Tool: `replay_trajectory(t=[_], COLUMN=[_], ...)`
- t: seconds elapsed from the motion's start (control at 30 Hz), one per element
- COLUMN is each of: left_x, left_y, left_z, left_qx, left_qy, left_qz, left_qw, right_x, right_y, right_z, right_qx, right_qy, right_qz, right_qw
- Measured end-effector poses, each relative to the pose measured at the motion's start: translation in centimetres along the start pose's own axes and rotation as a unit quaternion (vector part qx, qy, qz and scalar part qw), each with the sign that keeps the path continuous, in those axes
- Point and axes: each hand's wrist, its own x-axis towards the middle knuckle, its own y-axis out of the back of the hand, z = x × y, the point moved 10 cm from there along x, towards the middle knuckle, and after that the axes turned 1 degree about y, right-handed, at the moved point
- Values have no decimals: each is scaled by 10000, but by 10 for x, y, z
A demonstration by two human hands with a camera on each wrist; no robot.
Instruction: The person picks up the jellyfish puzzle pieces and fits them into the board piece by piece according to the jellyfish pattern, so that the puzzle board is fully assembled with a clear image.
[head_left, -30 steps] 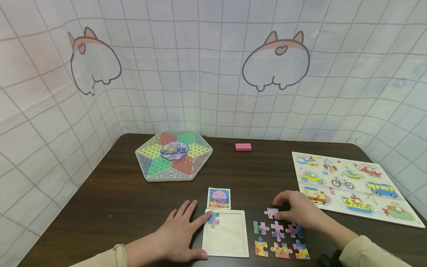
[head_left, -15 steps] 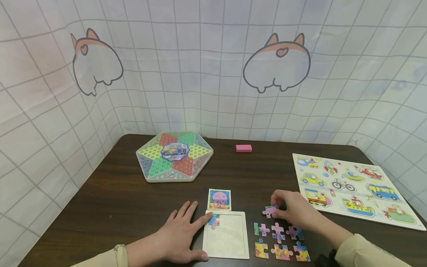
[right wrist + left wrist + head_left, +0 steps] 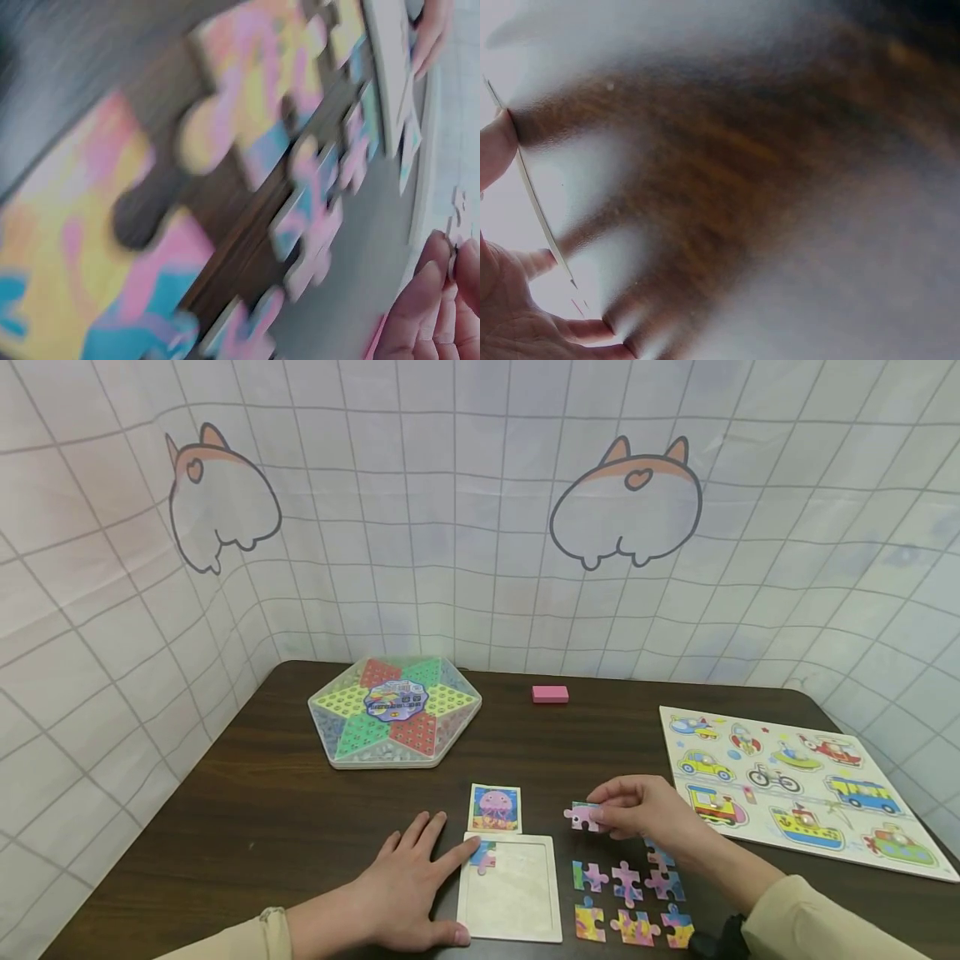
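Note:
My left hand (image 3: pixel 405 893) lies spread on the table, index finger at the upper left corner of a pale square puzzle tray (image 3: pixel 513 897) and thumb by its lower left edge. Inside that corner sits one blue and pink puzzle piece (image 3: pixel 480 857). Between thumb and fingers, my right hand (image 3: pixel 656 814) pinches a pink jigsaw piece (image 3: pixel 582 816) with an eye printed on it, right of the tray; the right wrist view shows this piece (image 3: pixel 456 217) edge-on. A jellyfish picture card (image 3: pixel 495 810) touches the tray's top edge. Several loose puzzle pieces (image 3: pixel 627 883) lie in rows below my right hand.
A hexagonal board-game box (image 3: pixel 393 714) stands at the back left, and a pink block (image 3: pixel 550 694) near the back edge. On the right lies a vehicle puzzle board (image 3: pixel 795 789). A grid-patterned curtain (image 3: pixel 450 527) surrounds the table.
The right hand has lifted the pink jigsaw piece from the top row and carried it left toward the tray, uncovering another piece. My left hand has stayed in place.

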Motion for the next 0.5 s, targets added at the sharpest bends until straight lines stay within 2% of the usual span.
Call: replay_trajectory(t=[0.17, 0.5], left_x=[0, 1], left_y=[0, -1], left_z=[-1, -1], left_qx=[17, -5], left_qy=[29, 62], left_qz=[-4, -61], left_qw=[10000, 10000], right_x=[4, 10], right_y=[-23, -77], right_z=[-8, -21], right_qx=[245, -277], right_qy=[-96, -196], right_qz=[-206, -472], right_qw=[9994, 9983])
